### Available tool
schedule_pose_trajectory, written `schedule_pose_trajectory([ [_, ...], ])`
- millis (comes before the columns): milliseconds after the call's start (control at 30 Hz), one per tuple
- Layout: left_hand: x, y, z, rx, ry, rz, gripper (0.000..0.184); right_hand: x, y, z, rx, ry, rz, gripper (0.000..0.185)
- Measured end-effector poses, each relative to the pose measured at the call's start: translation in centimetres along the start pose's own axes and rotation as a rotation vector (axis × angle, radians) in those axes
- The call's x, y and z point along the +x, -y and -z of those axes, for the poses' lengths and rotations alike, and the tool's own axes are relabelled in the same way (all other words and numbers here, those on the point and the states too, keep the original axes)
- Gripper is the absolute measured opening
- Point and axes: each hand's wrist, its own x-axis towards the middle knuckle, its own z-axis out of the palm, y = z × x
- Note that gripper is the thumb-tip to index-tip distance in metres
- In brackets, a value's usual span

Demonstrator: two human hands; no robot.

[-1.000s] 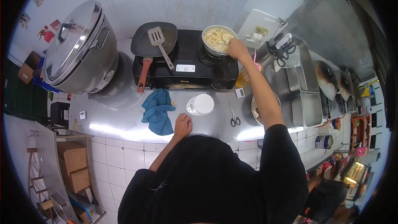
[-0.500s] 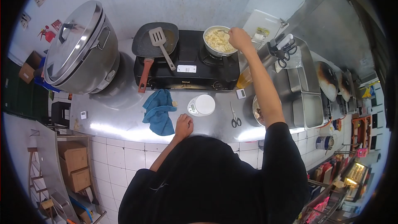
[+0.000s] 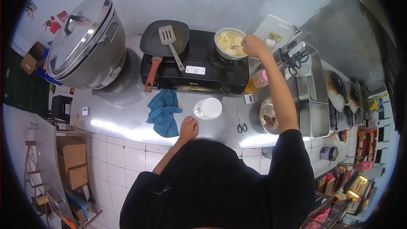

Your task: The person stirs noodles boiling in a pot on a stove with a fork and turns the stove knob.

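Pot [image 3: 221, 51] sits on the stove [image 3: 203, 84] just left of the right hand [image 3: 254, 46], which has a spoon [image 3: 235, 47] pinched and dipped in there. Left hand [image 3: 189, 128] is kinda curled at the desk [image 3: 225, 128], can't tell if it's holding anything.

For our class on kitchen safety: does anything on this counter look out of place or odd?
The blue cloth lies crumpled on the counter just in front of the stove, untidy and perhaps too close to it for safety. Nothing else clearly stands out.
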Motion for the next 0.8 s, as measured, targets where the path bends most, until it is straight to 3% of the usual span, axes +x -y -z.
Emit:
schedule_pose_trajectory([
  [267, -0.2, 0.0, 0.0, 0.011, 0.017, 0.018, 0.007, -2.4, -0.7, -1.3, 0.075, 0.126, 0.069, 0.024],
  [800, -0.2, -0.1, 0.0, -0.016, 0.002, 0.019, 0.006, 1.6, -2.1, -6.4, 0.165, -0.122, -0.044, 0.024],
])
